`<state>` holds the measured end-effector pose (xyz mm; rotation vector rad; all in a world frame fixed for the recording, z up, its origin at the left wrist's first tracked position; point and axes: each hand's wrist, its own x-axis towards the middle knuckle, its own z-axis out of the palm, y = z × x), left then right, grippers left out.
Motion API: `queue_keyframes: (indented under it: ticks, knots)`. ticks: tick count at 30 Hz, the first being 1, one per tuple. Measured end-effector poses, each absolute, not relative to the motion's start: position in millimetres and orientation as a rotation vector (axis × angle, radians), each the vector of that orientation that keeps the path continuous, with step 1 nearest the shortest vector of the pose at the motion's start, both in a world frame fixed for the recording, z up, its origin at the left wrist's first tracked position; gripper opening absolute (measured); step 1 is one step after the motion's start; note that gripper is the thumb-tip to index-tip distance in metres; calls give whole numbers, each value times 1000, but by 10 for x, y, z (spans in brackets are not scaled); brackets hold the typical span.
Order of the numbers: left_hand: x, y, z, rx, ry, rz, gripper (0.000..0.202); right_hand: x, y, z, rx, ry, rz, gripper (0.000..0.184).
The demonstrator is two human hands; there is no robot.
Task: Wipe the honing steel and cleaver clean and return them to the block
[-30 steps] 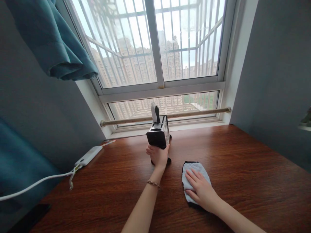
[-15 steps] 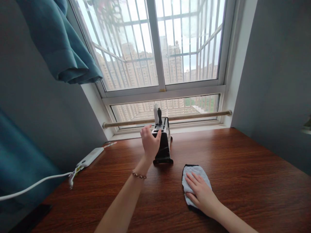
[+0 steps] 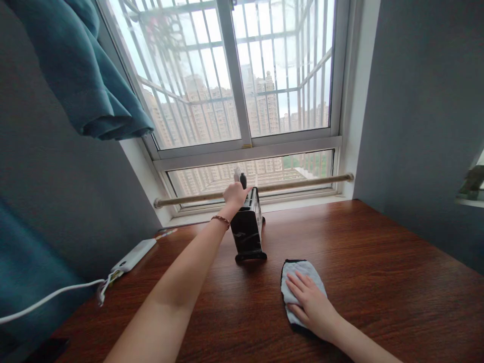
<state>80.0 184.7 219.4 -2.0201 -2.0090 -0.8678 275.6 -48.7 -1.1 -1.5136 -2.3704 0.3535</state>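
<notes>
On the desk by the window stands a black knife block with a slotted top. A black handle and a pale handle stick up from it. My left hand is closed at the block's upper left edge, thumb laid over the top; its other fingers are hidden behind the hand. Pale blue and edged in black, a cleaning cloth lies flat on the desk to the right and nearer to me. My right hand rests flat on this cloth with fingers stretched out.
The brown wooden desk reaches to the window sill. A white power strip with a cable lies at the left edge. Behind the block, a horizontal rod spans the window. A blue curtain hangs at upper left.
My left hand has moved forward from in front of the knife block to its top and closed there. My right hand stays on the cloth. The view has shifted slightly.
</notes>
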Motion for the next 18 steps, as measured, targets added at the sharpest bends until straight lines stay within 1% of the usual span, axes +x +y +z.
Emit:
queue_keyframes:
  ticks: [5,10,13,18]
  knots:
    - [849,1889,2242,-1968,-2056,-896,37,2744,-497,27,-1517,-2377,368,57]
    - [906,1904,2416,-1936,-1950,-1112,31,2745,-491,29,-1524,-2366,364,57]
    - [950,1928,2743,-1896,-1825,-1310,30,2741,-481,32,-1524,-2362,369,57]
    - [965,1837,3615,-1814,-1541,-1677,26,2736,-455,-20,-1482,-2303,437,51]
